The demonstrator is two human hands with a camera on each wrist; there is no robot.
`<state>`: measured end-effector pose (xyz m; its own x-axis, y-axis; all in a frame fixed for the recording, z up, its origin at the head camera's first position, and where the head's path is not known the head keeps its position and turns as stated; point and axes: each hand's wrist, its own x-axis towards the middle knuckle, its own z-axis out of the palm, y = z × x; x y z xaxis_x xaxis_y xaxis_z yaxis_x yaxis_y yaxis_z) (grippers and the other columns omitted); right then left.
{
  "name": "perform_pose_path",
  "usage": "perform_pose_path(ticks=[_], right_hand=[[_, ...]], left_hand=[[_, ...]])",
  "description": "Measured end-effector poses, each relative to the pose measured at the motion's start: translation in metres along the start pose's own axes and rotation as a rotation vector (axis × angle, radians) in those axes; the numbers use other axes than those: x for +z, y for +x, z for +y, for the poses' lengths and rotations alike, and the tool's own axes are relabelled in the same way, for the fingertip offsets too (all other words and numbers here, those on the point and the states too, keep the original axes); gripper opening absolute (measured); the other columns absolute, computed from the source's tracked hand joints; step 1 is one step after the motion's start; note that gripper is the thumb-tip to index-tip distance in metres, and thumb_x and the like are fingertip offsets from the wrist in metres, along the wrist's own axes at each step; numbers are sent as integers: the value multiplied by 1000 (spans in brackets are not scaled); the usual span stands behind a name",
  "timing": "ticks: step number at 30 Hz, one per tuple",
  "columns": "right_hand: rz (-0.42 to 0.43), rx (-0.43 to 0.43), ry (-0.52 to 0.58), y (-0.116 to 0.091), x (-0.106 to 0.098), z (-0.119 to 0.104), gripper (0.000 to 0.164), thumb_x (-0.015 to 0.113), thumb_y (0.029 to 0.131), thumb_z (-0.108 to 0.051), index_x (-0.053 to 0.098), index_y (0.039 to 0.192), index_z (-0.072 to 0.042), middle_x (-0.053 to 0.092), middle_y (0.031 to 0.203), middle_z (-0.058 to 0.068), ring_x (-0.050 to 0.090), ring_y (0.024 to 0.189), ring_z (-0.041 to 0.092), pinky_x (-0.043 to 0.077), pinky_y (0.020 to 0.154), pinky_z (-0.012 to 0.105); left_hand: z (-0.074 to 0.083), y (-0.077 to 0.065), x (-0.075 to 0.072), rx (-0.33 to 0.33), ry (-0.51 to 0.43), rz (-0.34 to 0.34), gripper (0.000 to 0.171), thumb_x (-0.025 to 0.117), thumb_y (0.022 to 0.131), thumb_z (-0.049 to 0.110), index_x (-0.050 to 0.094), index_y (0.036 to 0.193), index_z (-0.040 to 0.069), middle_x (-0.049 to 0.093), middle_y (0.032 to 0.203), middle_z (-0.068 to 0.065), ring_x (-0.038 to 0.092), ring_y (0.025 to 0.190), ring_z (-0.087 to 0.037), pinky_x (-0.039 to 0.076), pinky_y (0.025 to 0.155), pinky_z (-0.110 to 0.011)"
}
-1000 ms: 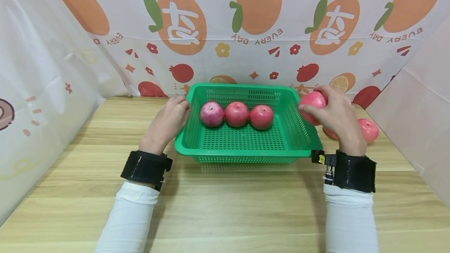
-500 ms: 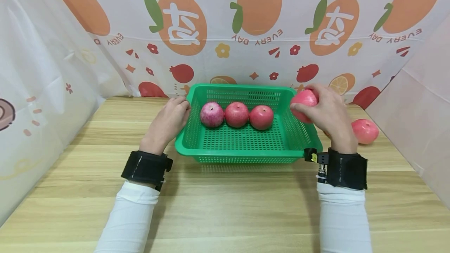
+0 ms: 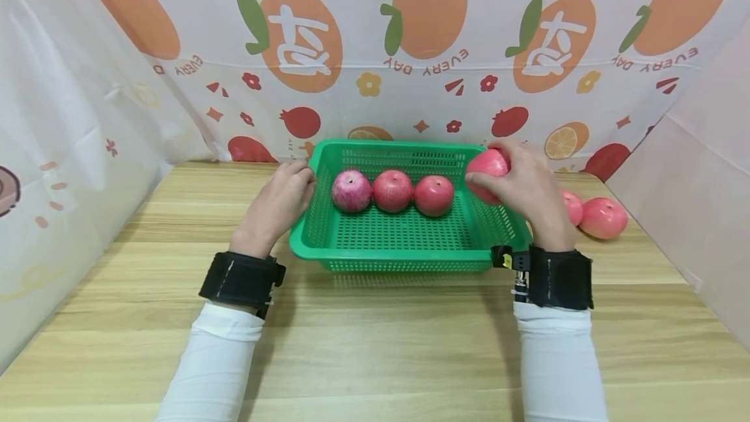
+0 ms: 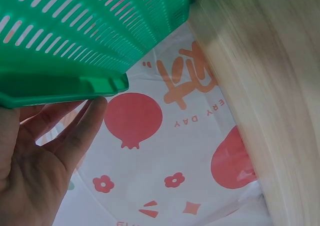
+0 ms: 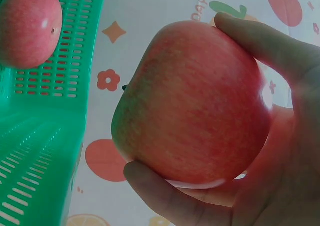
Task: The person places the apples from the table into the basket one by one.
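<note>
My right hand (image 3: 524,187) holds a red apple (image 3: 488,176) over the right end of the green plastic basket (image 3: 404,254). In the right wrist view, the thumb and fingers curl round that apple (image 5: 192,105), whose small dark stem points left. At the basket's left side my left hand (image 3: 278,204) grips the rim; the left wrist view shows its fingers (image 4: 82,131) under the rim (image 4: 65,93). Three apples stand in a row inside: a purplish-red one (image 3: 351,191), a red one (image 3: 393,191) and another red one (image 3: 433,196).
Two more apples lie on the wooden table (image 3: 375,344) right of the basket: one (image 3: 605,218) in full sight, the other (image 3: 572,207) partly behind my right hand. A white fruit-print curtain (image 3: 363,25) hangs behind the basket and along both sides.
My right hand has moved left with the apple, from the basket's right rim to over its inside. A second apple on the table has come into view behind it. The left hand stays put.
</note>
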<state>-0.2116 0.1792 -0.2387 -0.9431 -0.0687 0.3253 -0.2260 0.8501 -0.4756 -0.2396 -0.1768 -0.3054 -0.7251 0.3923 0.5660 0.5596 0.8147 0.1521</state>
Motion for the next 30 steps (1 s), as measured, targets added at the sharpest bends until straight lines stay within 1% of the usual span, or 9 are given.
perform_pose_path(ticks=[3,9,16,25,30], right_hand=[[-13,-13,-4,2,2,-3,67,65,74,-51,46,127,-13,46,121,15,36,107,33,48,75,55],[-49,-15,-11,5,5,-8,65,65,75,-50,46,126,-14,49,116,15,39,103,32,49,73,53],[-79,-26,-17,5,10,-12,65,65,75,-49,45,126,-15,46,115,17,38,102,33,50,70,52],[-92,-73,-13,5,17,-20,60,65,73,-46,48,122,-16,48,114,11,40,101,28,50,69,50],[-104,-92,3,7,19,-25,61,67,72,-44,48,122,-17,48,113,10,39,100,28,51,68,49]], left_hand=[[0,0,0,1,-1,2,6,58,82,-1,61,84,-5,55,83,-13,48,81,-28,50,72,-41],[0,0,-1,3,-6,3,5,58,82,-2,61,84,-6,55,84,-14,48,82,-29,50,73,-42],[0,1,-1,-1,-3,0,6,59,82,-1,61,85,-6,55,84,-14,48,83,-28,50,74,-42],[0,0,-1,2,-5,2,5,58,82,-1,61,84,-5,55,84,-13,48,83,-28,50,74,-42],[1,0,-2,-1,-6,-3,6,58,83,-1,61,84,-5,55,83,-13,48,83,-28,50,74,-41]])
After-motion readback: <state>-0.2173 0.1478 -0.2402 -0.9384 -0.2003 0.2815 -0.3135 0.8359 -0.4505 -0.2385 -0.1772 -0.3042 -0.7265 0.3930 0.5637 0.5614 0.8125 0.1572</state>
